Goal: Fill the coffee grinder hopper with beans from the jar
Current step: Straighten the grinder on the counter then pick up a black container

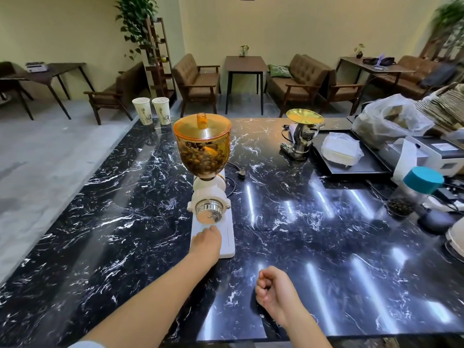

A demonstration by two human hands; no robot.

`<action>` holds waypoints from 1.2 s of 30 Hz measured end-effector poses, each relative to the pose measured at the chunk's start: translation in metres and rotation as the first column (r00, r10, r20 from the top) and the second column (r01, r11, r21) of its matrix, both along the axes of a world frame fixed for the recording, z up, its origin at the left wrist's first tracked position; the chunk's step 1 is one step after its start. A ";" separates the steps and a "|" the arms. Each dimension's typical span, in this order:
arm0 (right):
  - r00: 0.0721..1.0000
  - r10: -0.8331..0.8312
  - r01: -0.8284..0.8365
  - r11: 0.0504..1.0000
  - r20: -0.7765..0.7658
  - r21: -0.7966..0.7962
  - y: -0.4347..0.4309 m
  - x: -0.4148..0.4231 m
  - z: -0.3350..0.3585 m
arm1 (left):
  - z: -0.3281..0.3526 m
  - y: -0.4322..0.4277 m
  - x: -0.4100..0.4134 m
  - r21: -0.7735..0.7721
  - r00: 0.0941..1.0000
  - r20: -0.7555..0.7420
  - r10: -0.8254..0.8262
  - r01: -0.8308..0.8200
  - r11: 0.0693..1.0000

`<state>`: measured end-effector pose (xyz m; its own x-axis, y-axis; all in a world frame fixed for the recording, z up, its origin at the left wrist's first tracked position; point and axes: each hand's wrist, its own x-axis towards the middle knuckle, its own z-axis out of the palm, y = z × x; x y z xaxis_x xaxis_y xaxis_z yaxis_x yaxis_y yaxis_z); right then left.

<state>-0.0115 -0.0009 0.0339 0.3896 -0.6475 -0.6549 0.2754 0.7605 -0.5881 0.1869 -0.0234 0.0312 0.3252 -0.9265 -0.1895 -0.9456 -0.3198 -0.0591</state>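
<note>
From the head camera, the coffee grinder (pixel 212 212) stands on the black marble counter (pixel 301 247) and serves as the reference for everything else. Its amber hopper (pixel 202 149) sits on top with the amber lid (pixel 202 126) in place, and beans (pixel 202 162) fill roughly the lower part of the bowl. With the lid on and beans inside, the filling looks done or paused; nothing can be poured until that lid comes off again.

The left hand (pixel 206 241) rests on the white base plate just in front of the grinder's chrome dial (pixel 209 210), fingers curled down against the plate. It seems placed there to steady or shift the machine; whether it grips the plate's edge or only presses on it I cannot tell. The right hand (pixel 272 287) hovers over the counter nearer the camera and to the right of the grinder, loosely clenched and holding nothing that shows.

The jar (pixel 408 197), clear with a teal cap (pixel 423 179) on, stands well to the right of the grinder, upright, with a shallow layer of dark beans at its bottom. Capped and out of reach of either hand, it appears set aside.

Behind the grinder to the left stand 2 paper cups (pixel 152 110); behind it to the right is a chrome machine with a brass-coloured dish (pixel 303 116).
</note>
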 end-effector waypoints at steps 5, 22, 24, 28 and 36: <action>1.000 0.009 -0.009 1.000 0.011 -0.003 0.001 -0.003 0.002 | 0.003 -0.004 0.003 0.007 0.987 -0.089 0.135 -0.135 0.991; 0.999 0.013 -0.014 0.999 0.030 0.038 0.003 -0.010 0.007 | -0.003 0.009 0.020 -0.205 0.803 -0.535 0.263 -0.425 0.882; 0.997 0.037 -0.041 0.997 0.068 0.059 0.003 -0.002 0.005 | 0.000 0.020 0.021 -0.086 0.295 -0.940 0.172 -0.694 0.715; 0.985 0.103 -0.119 0.986 0.137 0.116 0.005 0.026 -0.004 | 0.009 0.059 0.024 0.508 -0.728 -0.633 -0.265 -0.648 0.567; 0.920 0.368 -0.382 0.919 0.138 0.098 0.044 0.144 -0.020 | 0.002 0.177 0.089 0.609 -0.789 -0.459 -0.409 -0.615 0.501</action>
